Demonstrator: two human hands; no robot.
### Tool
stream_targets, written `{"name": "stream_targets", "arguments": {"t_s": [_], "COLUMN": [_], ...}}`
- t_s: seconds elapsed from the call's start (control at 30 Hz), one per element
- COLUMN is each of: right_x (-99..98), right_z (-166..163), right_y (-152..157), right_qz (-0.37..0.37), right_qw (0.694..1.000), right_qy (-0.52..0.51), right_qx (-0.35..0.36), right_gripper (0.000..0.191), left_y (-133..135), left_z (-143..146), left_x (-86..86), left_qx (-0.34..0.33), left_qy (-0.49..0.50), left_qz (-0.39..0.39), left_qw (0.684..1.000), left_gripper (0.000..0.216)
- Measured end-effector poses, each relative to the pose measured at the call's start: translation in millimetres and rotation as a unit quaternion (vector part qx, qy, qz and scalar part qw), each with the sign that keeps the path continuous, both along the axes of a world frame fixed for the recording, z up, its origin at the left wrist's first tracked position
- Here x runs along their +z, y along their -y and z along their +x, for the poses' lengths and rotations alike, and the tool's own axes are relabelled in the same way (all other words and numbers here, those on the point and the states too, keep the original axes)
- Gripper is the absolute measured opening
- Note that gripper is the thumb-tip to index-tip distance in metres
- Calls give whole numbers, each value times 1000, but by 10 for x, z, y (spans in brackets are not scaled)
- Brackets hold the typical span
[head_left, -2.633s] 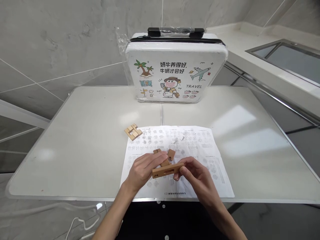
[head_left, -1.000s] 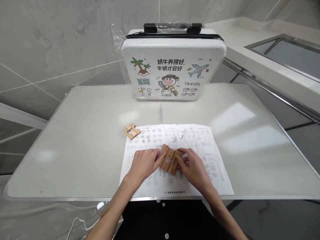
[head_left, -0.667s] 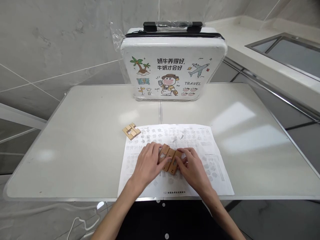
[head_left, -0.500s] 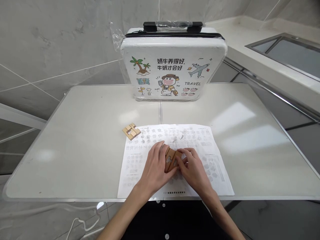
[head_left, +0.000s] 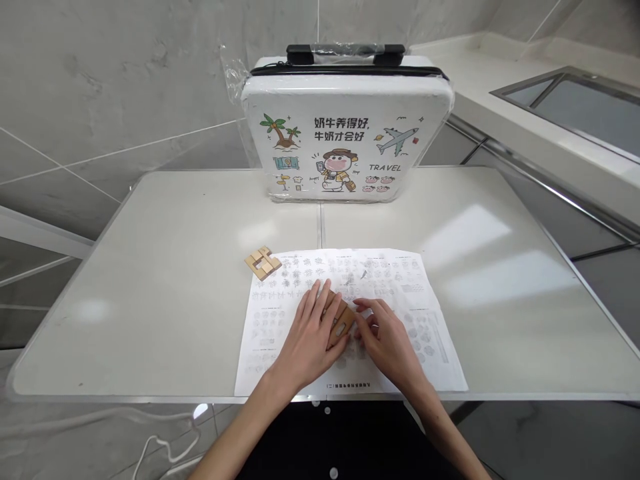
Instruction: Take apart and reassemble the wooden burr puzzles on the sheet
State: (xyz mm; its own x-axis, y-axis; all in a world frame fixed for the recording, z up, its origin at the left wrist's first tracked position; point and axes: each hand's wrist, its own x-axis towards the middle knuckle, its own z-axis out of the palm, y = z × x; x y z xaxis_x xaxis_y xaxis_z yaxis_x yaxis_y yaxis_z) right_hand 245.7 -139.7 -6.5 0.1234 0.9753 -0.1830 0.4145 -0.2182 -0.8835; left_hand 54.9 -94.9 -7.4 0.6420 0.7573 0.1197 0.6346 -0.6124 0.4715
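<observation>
Notched wooden puzzle pieces (head_left: 343, 324) lie side by side on a printed sheet (head_left: 400, 373), with gaps showing between them. Across their left part spreads my left hand (head_left: 313, 330), fingers over the top and thumb along the near edge, keeping hold of them. My right hand (head_left: 383, 337) is curled at their right end, its thumb and forefinger closed against that edge. Part of the wood is hidden under the left fingers. A second flat group of wooden pieces (head_left: 263, 263), lighter in colour, lies at the sheet's far left corner with a hole in its middle.
A white cartoon-printed case (head_left: 345, 100) in clear plastic stands upright at the back of the pale folding table (head_left: 165, 300). A seam runs across the table's middle. To the right is a counter (head_left: 465, 73) with a dark inset panel. A white cable hangs at lower left.
My left hand has flattened and spread further over the wooden pieces. My right fingers have drawn slightly right, from on top of the pieces to their right edge.
</observation>
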Motion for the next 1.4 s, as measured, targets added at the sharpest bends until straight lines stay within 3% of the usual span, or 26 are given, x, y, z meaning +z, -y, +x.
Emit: {"name": "stream_targets", "arguments": {"t_s": [0.27,0.47,0.93,1.1,1.2,1.3,1.4], "right_x": [15,35,51,137,166,142,72], "right_z": [14,7,14,104,214,314,357], "right_y": [8,13,-2,72,167,264,338], "right_qz": [-17,-25,-33,-41,-45,-31,-14], "right_qw": [1000,999,999,996,994,992,991], "right_qy": [-24,-32,-35,-83,-92,-96,-88], "right_qx": [3,-1,4,-5,-35,-77,-101], "right_gripper": [35,35,37,42,44,44,44], "left_y": [-195,-302,-328,-330,-317,-278,-236], "left_z": [-441,-750,-1054,-1155,-1214,-1275,-1318], "left_x": [32,30,51,49,71,57,20], "left_qx": [4,49,95,150,216,316,363], "left_qy": [-48,-50,-59,38,99,147,170], "left_qz": [28,71,44,76,85,38,-54], "left_qw": [998,995,993,985,968,936,914], "left_gripper": [73,70,66,50,34,24,33]}}
